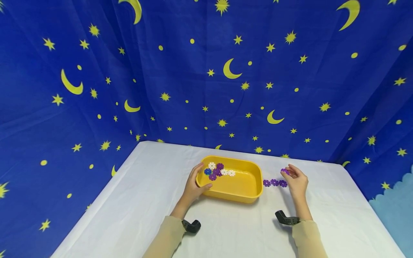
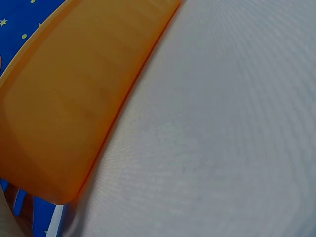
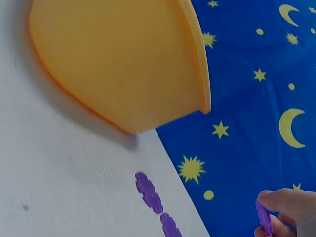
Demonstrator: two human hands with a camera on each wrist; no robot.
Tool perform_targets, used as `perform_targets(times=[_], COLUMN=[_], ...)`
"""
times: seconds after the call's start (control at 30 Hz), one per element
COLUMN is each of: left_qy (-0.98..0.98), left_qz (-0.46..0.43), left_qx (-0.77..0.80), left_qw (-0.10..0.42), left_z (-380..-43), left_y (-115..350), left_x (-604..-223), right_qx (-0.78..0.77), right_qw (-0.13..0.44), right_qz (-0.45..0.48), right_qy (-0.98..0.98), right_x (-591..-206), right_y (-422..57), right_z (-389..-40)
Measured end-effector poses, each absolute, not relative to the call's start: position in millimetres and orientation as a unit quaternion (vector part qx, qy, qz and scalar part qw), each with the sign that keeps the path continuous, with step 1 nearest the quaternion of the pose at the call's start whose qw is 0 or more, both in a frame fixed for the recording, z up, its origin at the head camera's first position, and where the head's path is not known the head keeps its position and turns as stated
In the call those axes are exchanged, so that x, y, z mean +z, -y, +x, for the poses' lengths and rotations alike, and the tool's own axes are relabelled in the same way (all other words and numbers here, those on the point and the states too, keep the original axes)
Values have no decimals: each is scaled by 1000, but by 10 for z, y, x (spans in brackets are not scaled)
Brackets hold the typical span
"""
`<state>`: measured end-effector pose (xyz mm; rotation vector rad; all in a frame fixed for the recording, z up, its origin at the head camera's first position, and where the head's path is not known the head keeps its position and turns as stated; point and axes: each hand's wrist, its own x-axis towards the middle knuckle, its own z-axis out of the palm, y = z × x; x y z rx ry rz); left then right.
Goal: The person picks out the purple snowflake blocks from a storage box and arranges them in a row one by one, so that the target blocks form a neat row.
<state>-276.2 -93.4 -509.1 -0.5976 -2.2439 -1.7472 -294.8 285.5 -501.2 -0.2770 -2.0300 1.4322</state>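
Observation:
My left hand (image 1: 191,190) holds the left end of a yellow plastic tub (image 1: 237,184), its fingers at the far side of the rim and its thumb on the near side. Inside the tub, towards its left, lie several flower-shaped plastic discs: purple (image 1: 212,177), white (image 1: 211,165) and one blue (image 1: 208,172). To the right of the tub, my right hand (image 1: 297,182) pinches a purple flower disc (image 3: 264,217) between thumb and fingers, raised off the table. Just below it, three purple flower discs (image 1: 274,182) lie in a row on the cloth.
A white cloth covers the table (image 1: 232,229). Behind and beside it hangs a blue curtain (image 1: 193,79) with yellow moons and stars. Each wrist wears a black camera mount (image 1: 287,218). A light blue scalloped shape (image 1: 395,204) shows at the right edge.

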Motion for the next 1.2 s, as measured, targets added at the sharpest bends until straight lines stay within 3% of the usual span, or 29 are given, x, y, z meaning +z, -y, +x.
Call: perform_targets(times=[0.77,1.2], left_qy=[764,763], left_qz=[-210,-207], left_qx=[-596,-600], left_qw=[127,120], left_z=[-2774,-2769], left_y=[939,941], left_x=[-5115,-5106], right_qx=[491,482], right_qw=[323,283], right_qz=[-145,-187], right_qy=[796,808], right_x=[-5243,-5317], right_y=[-3049,-3107], right_z=[-2935,-2895])
